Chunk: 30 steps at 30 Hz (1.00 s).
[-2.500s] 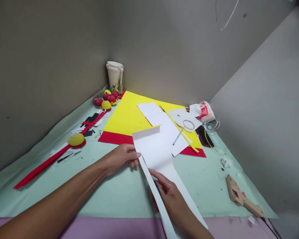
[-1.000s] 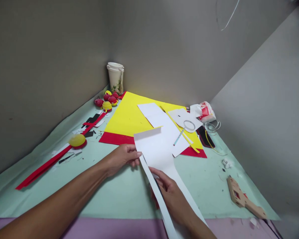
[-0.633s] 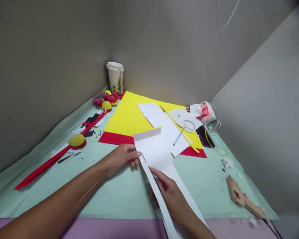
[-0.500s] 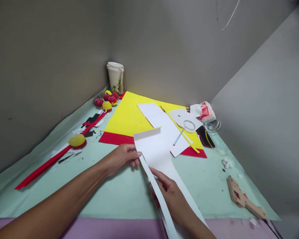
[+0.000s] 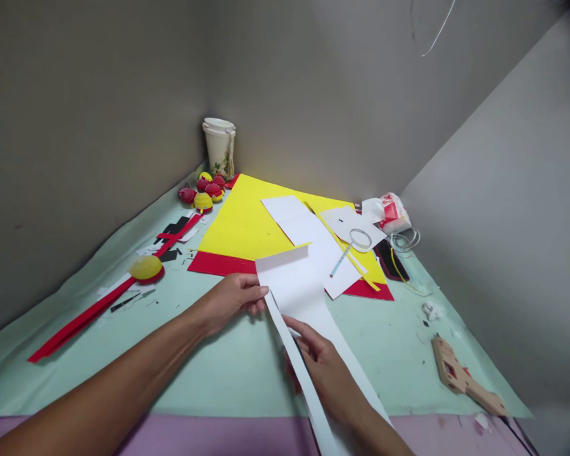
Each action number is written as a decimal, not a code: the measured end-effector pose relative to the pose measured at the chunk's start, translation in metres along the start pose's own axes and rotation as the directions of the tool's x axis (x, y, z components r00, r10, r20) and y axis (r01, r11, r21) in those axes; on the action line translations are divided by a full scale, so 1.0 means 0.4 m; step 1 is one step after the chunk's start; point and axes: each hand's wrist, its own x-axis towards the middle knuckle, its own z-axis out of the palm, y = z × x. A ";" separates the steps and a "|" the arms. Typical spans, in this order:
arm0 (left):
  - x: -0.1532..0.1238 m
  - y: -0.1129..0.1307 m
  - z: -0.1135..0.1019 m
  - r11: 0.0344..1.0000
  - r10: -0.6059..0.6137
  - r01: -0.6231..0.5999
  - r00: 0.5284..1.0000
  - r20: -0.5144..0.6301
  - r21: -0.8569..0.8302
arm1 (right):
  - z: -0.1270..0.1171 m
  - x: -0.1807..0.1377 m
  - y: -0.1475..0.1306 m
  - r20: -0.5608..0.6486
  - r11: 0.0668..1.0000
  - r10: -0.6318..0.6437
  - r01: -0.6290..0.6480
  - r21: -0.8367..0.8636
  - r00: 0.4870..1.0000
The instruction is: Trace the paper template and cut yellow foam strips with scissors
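Note:
A long white paper sheet [image 5: 289, 278] stretches from the middle of the table toward me, its far edge curled up. My left hand [image 5: 247, 294] pinches its left edge between thumb and fingers. A narrow paper strip [image 5: 292, 348] hangs partly parted from the sheet along a slit that begins near my left fingertips. Below that, my right hand [image 5: 320, 361] is closed behind the strip around what look like scissors; the paper and fingers hide most of them, with only a bit of blade and a dark red part showing.
Yellow sheet [image 5: 237, 221] and red sheet [image 5: 218, 264] lie beyond, under more white paper and a pen. At left are red strips [image 5: 90, 316], a yellow-red round piece [image 5: 147, 269] and dark scraps. A glue gun [image 5: 460, 377] lies right; a white cup [image 5: 219, 145] stands behind.
My right hand has shifted very slightly, and the gap between strip and sheet looks a little wider near its fingers. My left hand keeps its pinch almost unmoved.

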 end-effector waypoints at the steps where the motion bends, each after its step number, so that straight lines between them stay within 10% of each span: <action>1: 0.000 0.000 0.000 1.000 -0.001 0.001 1.000 0.000 0.001 | 0.001 0.000 -0.001 0.002 1.000 -0.001 0.001 0.003 1.000; 30: 0.002 0.005 0.001 1.000 0.004 -0.004 0.998 -0.060 -0.011 | -0.005 0.012 0.012 0.040 0.998 -0.043 0.042 0.041 0.998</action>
